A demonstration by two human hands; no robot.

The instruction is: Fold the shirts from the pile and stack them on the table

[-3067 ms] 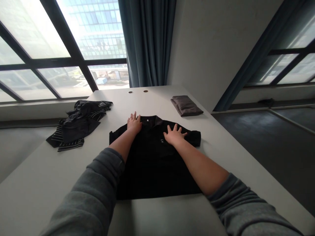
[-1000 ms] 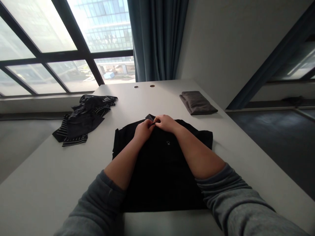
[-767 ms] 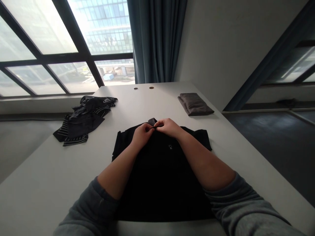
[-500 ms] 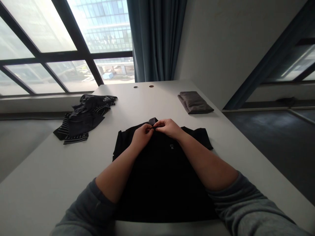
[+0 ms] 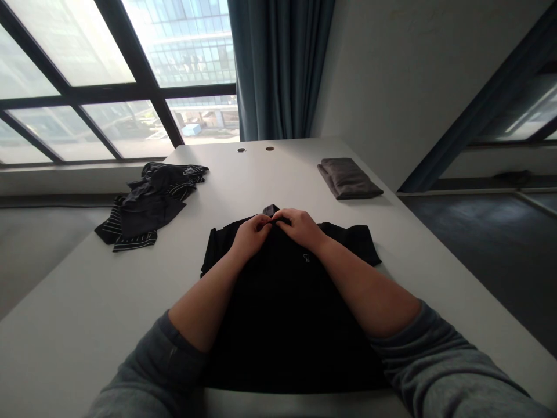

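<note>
A black short-sleeved shirt (image 5: 296,325) lies spread on the table with its hem towards me and a small pale logo on the chest. At its neck, my left hand (image 5: 251,235) pinches the collar from the left. My right hand (image 5: 300,226) closes on the same spot from the right, its fingertips almost meeting those of the left. A bit of the collar (image 5: 270,210) shows just beyond the fingers. What exactly sits between the fingertips is too small to make out. Both forearms lie across the shirt.
On the white table (image 5: 243,180), a heap of dark striped clothes (image 5: 152,203) lies at the left. A folded grey-brown garment (image 5: 350,178) rests near the right edge. Two round holes are at the far end, before a blue curtain (image 5: 281,69) and a window (image 5: 191,58).
Both hands stay at the collar, with the fingers shifting slightly. The right hand's fingers are more bent over the collar. The view has moved a little.
</note>
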